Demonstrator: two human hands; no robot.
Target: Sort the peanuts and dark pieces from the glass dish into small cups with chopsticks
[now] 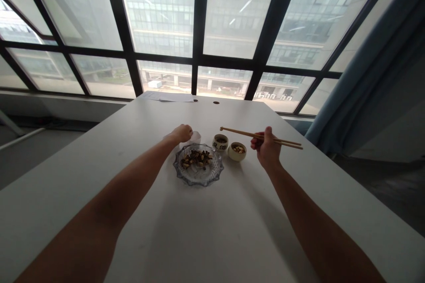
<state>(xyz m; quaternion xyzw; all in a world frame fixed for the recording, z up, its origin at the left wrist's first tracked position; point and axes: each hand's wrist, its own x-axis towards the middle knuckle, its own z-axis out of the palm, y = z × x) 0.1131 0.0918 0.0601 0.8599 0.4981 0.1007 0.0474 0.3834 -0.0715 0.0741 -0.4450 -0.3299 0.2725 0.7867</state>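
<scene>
A cut-glass plate with a heap of dark and pale nuts or seeds sits in the middle of the white table. My left hand is curled just behind the plate, fingers closed on a small clear or white thing that I cannot name. My right hand holds a pair of wooden chopsticks level, tips pointing left above two small cream cups. The left cup has dark markings; the right cup holds a few nuts.
A sheet of paper lies at the table's far edge, near two small dark holes. Large black-framed windows stand behind the table. A blue curtain hangs at the right.
</scene>
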